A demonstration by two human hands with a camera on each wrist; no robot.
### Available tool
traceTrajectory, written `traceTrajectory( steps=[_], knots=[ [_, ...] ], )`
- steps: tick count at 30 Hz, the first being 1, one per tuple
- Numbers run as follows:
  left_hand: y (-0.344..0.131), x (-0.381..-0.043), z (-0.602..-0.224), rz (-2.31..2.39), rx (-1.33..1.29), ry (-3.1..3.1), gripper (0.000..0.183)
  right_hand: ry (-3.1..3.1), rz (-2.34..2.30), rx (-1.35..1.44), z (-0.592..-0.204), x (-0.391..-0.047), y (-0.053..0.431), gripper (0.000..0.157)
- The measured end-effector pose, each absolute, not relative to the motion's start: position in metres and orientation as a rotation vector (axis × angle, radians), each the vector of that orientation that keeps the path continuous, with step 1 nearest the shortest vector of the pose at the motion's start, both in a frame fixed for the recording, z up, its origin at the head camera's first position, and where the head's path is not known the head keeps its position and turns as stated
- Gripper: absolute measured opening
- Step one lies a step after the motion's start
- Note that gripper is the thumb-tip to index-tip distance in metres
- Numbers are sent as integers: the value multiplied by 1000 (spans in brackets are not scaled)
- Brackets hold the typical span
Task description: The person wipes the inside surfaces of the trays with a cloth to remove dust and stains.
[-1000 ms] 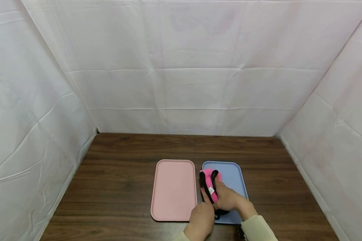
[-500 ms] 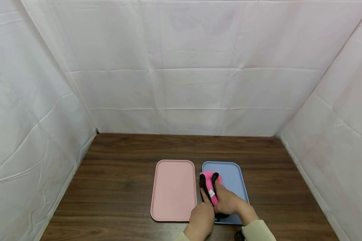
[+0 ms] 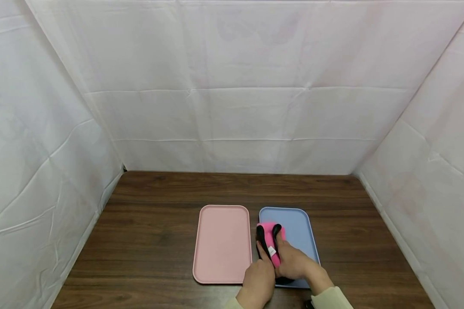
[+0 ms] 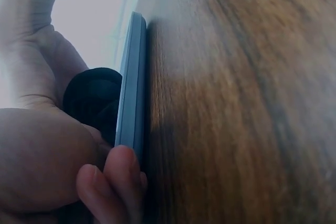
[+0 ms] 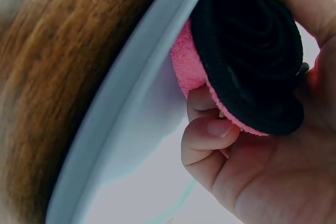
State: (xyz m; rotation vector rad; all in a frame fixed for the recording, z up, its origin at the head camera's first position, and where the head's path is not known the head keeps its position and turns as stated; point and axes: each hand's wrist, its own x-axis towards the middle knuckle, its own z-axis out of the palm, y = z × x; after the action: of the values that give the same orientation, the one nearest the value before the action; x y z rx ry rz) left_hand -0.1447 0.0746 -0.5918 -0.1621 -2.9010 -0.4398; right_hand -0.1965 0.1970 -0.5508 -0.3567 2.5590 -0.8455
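Observation:
A folded bundle of pink fluffy and black fabric [image 3: 268, 234], with a white label, lies over the left part of the blue tray [image 3: 295, 221]. My right hand [image 3: 294, 261] holds its right side; in the right wrist view its fingers [image 5: 210, 140] curl against the pink layer, and the black fabric [image 5: 252, 56] shows in rolled folds. My left hand [image 3: 258, 277] is at the bundle's left side, with the index finger laid along the black strip. Two curled fingertips [image 4: 118, 174] of it show by the tray's edge in the left wrist view. The left thumb is hidden.
A pink tray [image 3: 222, 244] lies to the left of the blue one on the dark wooden table [image 3: 151, 227]. White cloth walls [image 3: 232, 111] enclose the table at the back and both sides. A small black object [image 3: 308, 304] shows beside the right sleeve.
The far end of the bundle has drawn slightly toward me, and its black strips have shifted the same way. The loose black end near the tray's front edge has gone from sight. Both hands barely move.

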Motion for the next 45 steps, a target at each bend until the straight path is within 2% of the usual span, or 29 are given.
traceTrajectory(
  steps=[14, 20, 35, 45],
  knots=[
    [76, -145, -590, -515, -160, -2961, 73, 2580, -798, -294, -554, -195, 202, 136],
    [75, -145, -590, -527, -151, -2962, 81, 2605, -779, -326, -552, -192, 208, 133],
    [73, -144, -591, -484, -184, -2893, 70, 2603, -784, -298, -551, -187, 219, 127],
    [73, -145, -591, -506, -186, -2947, 74, 2614, -777, -274, -551, -185, 228, 124]
  ],
)
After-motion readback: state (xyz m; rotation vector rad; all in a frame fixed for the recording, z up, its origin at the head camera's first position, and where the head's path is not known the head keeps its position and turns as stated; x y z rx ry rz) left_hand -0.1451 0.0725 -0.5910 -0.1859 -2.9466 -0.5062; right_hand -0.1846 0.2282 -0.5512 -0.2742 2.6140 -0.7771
